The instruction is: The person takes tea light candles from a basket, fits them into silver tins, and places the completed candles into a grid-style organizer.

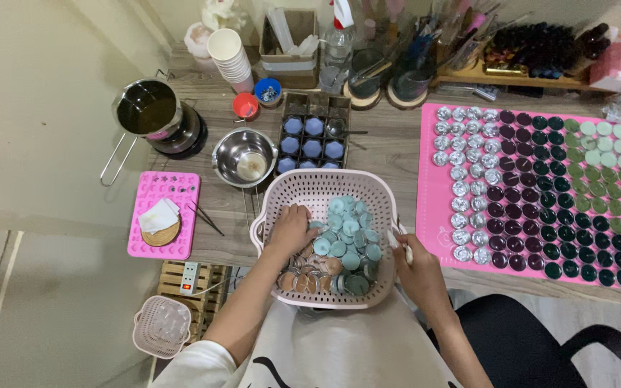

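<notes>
Reaching Into the Basket of Small Candles

The left hand (290,228) is laid, fingers curled, on the small round candles (346,241) inside the pink perforated basket (325,183); its grasp cannot be told. Right of the basket, a thin white stick (399,244) is pinched by the right hand (417,271).

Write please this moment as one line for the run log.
left hand: inside pink basket, on teal candles | right hand: at basket rim, holding small white object | pink mat: rows of tealights
</notes>
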